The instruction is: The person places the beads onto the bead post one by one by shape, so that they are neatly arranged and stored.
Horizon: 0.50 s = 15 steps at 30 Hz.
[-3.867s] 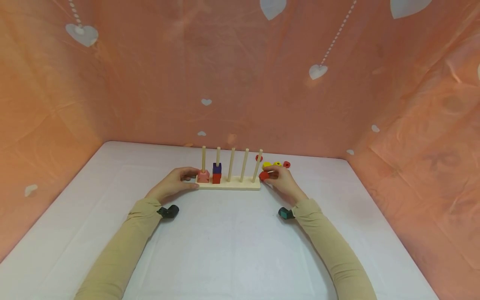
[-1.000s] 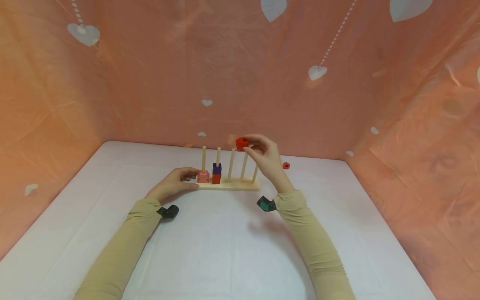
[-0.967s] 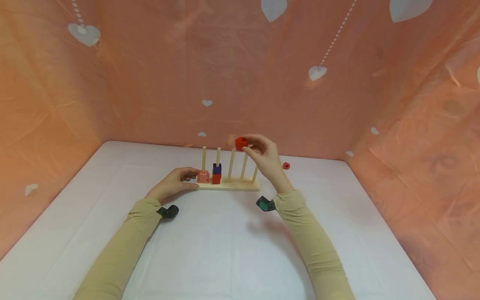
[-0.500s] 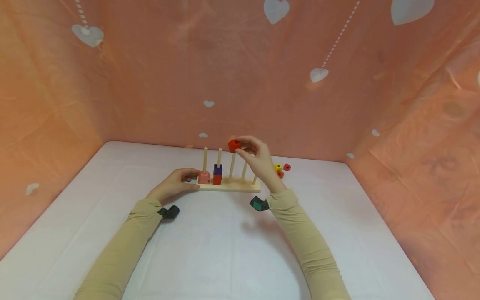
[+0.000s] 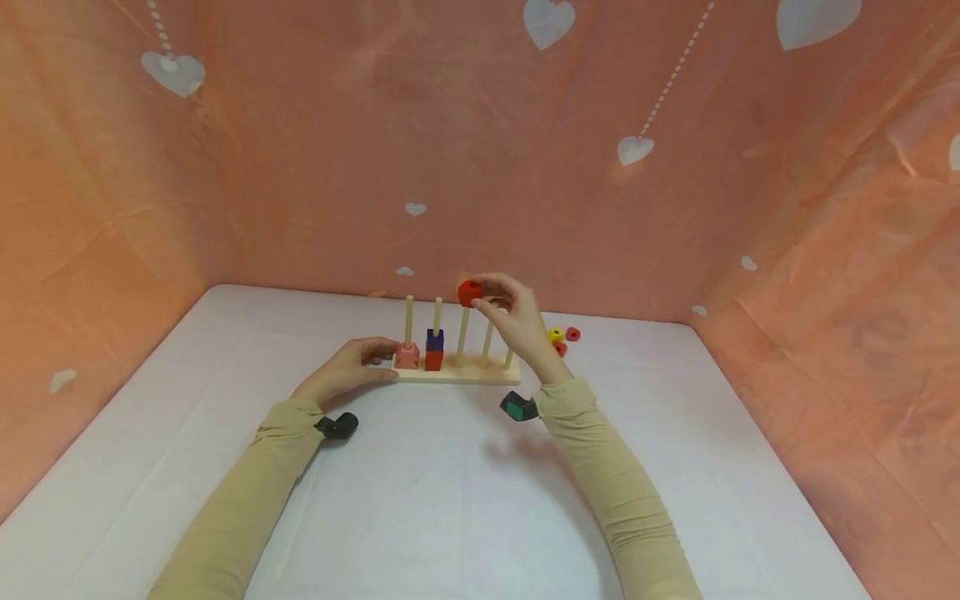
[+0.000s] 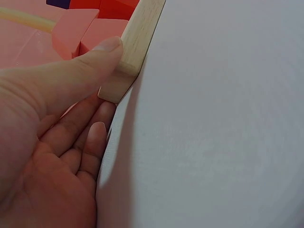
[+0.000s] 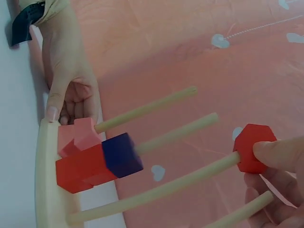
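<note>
A pale wooden peg rack [image 5: 457, 375] stands on the white table, its upright pegs in a row. My left hand [image 5: 345, 368] grips its left end, with the thumb on the front edge and fingers behind, as the left wrist view shows. Pink blocks [image 7: 85, 135] sit low on the leftmost peg. The second peg carries a red block [image 7: 80, 167] below a dark blue block [image 7: 122, 155]. My right hand [image 5: 517, 317] pinches a red faceted bead [image 7: 251, 147] between thumb and fingers, right at the tip of the middle peg [image 7: 166, 190].
A yellow bead [image 5: 556, 335] and red beads [image 5: 573, 333] lie on the table right of the rack, behind my right wrist. Pink cloth with white hearts [image 5: 634, 151] hangs behind the table and at its sides.
My right hand has lifted the red bead from beside the rack's right end and carried it left to the middle peg's tip. My left hand keeps its place on the rack.
</note>
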Motion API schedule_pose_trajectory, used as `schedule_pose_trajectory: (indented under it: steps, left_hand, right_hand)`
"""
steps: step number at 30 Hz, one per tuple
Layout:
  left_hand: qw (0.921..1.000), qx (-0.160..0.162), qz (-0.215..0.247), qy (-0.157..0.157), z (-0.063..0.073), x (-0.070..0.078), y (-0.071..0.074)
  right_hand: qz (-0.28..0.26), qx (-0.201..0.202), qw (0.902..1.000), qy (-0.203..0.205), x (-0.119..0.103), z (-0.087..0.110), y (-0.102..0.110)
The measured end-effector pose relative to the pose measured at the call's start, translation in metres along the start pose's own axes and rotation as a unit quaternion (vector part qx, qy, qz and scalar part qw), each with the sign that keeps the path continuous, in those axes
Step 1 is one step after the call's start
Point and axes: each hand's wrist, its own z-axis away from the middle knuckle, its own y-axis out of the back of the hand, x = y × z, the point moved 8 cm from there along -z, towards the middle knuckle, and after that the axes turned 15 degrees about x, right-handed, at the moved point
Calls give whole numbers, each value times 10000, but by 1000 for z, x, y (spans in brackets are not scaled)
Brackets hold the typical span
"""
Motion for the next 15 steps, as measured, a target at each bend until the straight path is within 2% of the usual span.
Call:
schedule_pose_trajectory:
  steps: [6,15]
  left_hand:
    - [10000,-15,-27,-66,-2,-2,-1]
    - [9999,-7,-113,24,-3,-4,0]
  right_hand:
    - [433,-155,9987,-214,6,8,-3]
    - [373,-179,9990,-182,14,12,-6]
